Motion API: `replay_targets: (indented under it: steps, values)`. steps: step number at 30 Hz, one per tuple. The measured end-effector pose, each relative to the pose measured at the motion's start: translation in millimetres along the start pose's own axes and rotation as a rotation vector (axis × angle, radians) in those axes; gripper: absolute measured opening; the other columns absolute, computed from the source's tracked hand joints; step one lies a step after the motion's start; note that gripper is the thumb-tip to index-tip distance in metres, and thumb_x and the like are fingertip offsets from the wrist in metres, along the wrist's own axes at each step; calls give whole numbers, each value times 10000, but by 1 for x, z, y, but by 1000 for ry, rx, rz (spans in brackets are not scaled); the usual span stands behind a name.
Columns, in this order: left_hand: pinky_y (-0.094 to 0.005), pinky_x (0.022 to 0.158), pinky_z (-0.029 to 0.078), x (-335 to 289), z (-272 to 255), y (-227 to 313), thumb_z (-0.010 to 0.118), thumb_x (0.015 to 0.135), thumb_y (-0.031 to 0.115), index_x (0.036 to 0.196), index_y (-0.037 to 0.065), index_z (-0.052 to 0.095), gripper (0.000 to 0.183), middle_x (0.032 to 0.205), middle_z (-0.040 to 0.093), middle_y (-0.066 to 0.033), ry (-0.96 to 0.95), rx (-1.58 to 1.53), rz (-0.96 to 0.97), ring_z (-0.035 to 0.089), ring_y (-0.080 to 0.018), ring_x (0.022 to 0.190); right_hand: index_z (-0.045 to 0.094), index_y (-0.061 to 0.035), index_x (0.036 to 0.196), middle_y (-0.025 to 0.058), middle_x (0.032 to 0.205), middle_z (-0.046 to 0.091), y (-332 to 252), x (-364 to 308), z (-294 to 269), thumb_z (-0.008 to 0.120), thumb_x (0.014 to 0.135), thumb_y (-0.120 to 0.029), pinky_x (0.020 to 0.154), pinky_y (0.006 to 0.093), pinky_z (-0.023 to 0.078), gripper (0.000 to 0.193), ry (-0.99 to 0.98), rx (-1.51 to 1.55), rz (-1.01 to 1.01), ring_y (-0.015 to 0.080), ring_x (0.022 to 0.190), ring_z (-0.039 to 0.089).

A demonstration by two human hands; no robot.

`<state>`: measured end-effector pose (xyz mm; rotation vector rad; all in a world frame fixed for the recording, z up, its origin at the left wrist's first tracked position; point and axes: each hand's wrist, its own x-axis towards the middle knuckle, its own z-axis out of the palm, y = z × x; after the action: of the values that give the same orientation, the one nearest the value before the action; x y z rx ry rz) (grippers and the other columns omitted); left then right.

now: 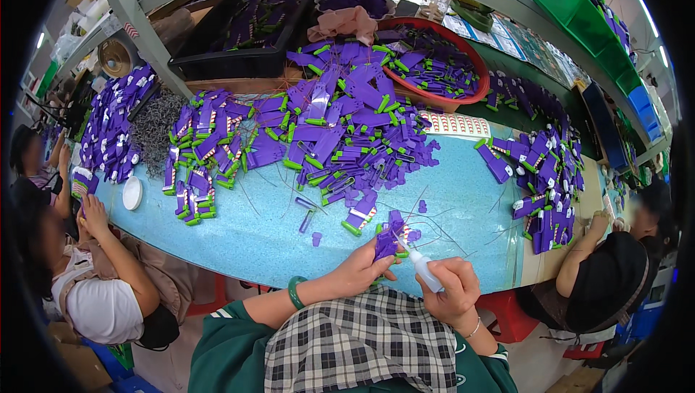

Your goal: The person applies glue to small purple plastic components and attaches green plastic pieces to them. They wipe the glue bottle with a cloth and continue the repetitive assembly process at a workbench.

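The purple plastic part sits just above the near edge of the blue table, pinched in the fingers of the left hand. The right hand is clamped round a small white squeeze bottle, its nozzle touching the part. Too hard a squeeze could flood the part or drip onto the checked cloth below. A heap of purple-and-green parts lies beyond.

A light blue speckled counter carries heaps of purple plastic parts with green tips, a red basin and a white lid, near a black-and-white checked cloth over green sleeves.
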<state>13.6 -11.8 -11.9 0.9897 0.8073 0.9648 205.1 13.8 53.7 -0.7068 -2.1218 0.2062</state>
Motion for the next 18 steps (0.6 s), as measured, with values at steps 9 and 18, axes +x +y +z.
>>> replay_targets:
  steps: [9, 18]
  values:
    - [-328, 763, 558, -1, -6, 5, 449, 977, 160, 1274, -2, 396, 342, 1179, 509, -100, -114, -137, -92, 557, -173, 1015, 599, -32, 993, 91, 829, 566, -2, -3, -2, 774, 614, 33, 542, 296, 457, 423, -20, 22, 44, 209, 643, 585]
    - [-316, 699, 562, -1, -14, 10, 475, 965, 188, 1237, 5, 437, 330, 1123, 541, -97, -116, -299, -126, 574, -178, 976, 603, -29, 983, 85, 822, 545, -2, -6, -4, 770, 619, 35, 514, 287, 457, 406, -19, 59, 28, 198, 629, 581]
